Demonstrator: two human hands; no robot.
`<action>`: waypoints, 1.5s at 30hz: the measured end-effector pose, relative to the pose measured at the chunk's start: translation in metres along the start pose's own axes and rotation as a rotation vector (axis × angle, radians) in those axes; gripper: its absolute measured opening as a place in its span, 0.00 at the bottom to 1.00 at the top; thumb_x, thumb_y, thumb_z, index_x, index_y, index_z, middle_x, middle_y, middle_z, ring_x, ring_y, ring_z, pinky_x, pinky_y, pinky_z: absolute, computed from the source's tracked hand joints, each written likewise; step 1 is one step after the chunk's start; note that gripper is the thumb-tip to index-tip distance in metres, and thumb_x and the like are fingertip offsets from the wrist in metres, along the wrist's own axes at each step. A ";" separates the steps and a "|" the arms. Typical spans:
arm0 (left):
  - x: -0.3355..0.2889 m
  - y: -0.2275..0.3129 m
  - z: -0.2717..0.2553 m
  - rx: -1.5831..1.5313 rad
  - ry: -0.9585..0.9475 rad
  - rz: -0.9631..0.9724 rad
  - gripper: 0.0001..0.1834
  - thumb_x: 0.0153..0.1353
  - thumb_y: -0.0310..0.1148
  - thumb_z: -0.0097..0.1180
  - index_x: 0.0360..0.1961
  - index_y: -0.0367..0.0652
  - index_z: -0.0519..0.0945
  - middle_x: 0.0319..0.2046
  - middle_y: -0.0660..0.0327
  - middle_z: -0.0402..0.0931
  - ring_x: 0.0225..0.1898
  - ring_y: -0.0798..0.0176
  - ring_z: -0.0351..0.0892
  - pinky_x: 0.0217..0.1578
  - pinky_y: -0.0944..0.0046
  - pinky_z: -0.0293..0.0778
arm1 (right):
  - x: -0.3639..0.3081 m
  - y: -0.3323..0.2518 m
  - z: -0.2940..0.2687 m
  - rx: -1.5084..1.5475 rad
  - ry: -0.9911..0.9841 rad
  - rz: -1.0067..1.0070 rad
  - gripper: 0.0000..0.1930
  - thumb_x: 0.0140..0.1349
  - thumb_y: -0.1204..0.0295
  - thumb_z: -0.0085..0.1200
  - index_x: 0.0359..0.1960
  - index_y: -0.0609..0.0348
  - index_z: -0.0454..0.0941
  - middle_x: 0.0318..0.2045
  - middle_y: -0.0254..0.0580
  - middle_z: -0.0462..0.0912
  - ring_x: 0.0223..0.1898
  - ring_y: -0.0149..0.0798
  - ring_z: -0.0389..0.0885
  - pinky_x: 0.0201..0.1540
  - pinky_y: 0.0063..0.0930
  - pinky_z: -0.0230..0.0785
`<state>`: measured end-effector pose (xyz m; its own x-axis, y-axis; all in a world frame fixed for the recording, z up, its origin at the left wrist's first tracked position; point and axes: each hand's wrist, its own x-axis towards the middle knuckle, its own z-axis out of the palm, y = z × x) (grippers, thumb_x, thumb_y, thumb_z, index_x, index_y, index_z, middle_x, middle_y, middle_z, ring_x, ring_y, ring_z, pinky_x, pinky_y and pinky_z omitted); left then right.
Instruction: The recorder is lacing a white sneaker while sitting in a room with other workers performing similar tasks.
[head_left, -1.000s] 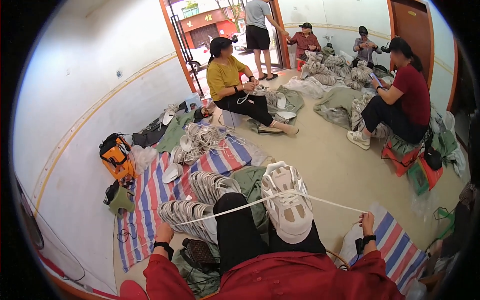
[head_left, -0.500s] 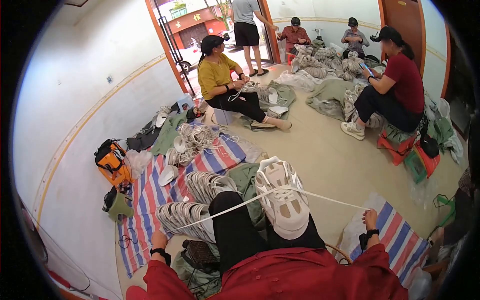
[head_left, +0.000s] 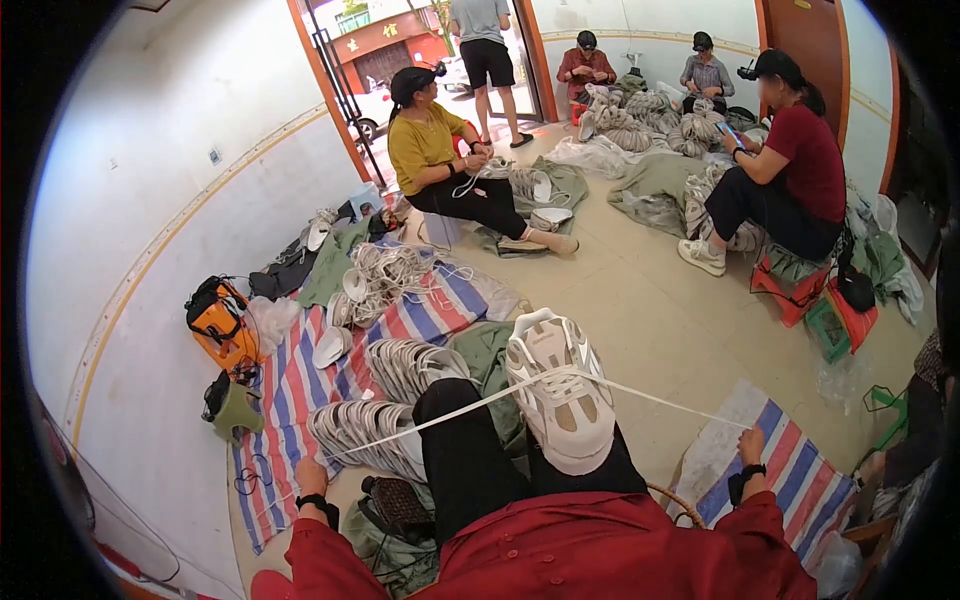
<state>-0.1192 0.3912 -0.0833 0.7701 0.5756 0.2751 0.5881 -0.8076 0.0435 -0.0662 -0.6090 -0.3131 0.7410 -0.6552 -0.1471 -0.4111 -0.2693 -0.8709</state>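
A beige and white sneaker (head_left: 565, 415) rests on my thigh, its toe toward me. White laces cross over its tongue, and the two ends run out to either side, pulled taut. My left hand (head_left: 311, 477), closed, grips the left end of the shoelace (head_left: 430, 421), well out beside the stacked shoe uppers. On the other side my right hand (head_left: 750, 445) is closed on the right end, above the striped sheet. Both arms are spread wide, with dark bands on the wrists.
Stacked shoe uppers (head_left: 365, 437) stand by my left knee on a striped sheet (head_left: 290, 430), with a heap of laced uppers (head_left: 385, 280) beyond. An orange bag (head_left: 225, 325) and green stool (head_left: 238, 410) line the left wall. Several people sit around; one stands at the doorway.
My right hand has moved slightly outward and the lace stays stretched. The view has shifted a little. The person at the doorway has stepped slightly and lowered an arm.
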 end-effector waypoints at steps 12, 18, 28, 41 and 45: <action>-0.010 -0.014 0.004 -0.019 0.007 -0.015 0.08 0.54 0.27 0.50 0.28 0.31 0.76 0.28 0.39 0.77 0.34 0.35 0.78 0.34 0.44 0.73 | -0.039 -0.043 -0.001 -0.742 0.123 -0.653 0.11 0.52 0.72 0.47 0.31 0.68 0.77 0.31 0.60 0.78 0.38 0.59 0.74 0.42 0.47 0.66; 0.004 -0.004 0.015 -0.055 0.100 -0.050 0.07 0.53 0.27 0.51 0.31 0.33 0.74 0.27 0.40 0.78 0.34 0.37 0.78 0.35 0.46 0.74 | -0.030 -0.023 -0.019 -0.644 0.134 -0.528 0.07 0.54 0.76 0.43 0.26 0.68 0.73 0.27 0.63 0.77 0.34 0.62 0.76 0.36 0.52 0.65; -0.014 -0.001 0.002 -0.016 0.055 -0.025 0.06 0.50 0.28 0.55 0.23 0.35 0.80 0.28 0.42 0.79 0.33 0.40 0.80 0.35 0.47 0.75 | -0.023 -0.028 -0.031 -0.523 0.139 -0.291 0.05 0.57 0.78 0.42 0.33 0.66 0.70 0.27 0.56 0.75 0.32 0.57 0.76 0.35 0.46 0.67; -0.016 0.000 0.013 -0.007 -0.033 -0.053 0.06 0.50 0.27 0.53 0.26 0.37 0.80 0.30 0.43 0.79 0.36 0.40 0.79 0.39 0.46 0.74 | -0.030 -0.028 -0.037 -0.721 0.276 -0.211 0.07 0.54 0.72 0.49 0.32 0.60 0.77 0.29 0.55 0.79 0.32 0.56 0.79 0.35 0.46 0.68; -0.012 0.001 0.014 -0.004 -0.091 0.003 0.06 0.50 0.28 0.53 0.27 0.37 0.80 0.31 0.43 0.79 0.36 0.38 0.78 0.39 0.46 0.74 | -0.029 -0.071 -0.010 -0.432 0.196 -0.437 0.06 0.49 0.74 0.48 0.27 0.64 0.73 0.25 0.57 0.75 0.28 0.56 0.73 0.33 0.45 0.64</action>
<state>-0.1243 0.3851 -0.0999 0.7914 0.5820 0.1868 0.5846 -0.8100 0.0468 -0.0637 -0.5776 -0.2427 0.7949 -0.5259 0.3024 -0.3000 -0.7741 -0.5575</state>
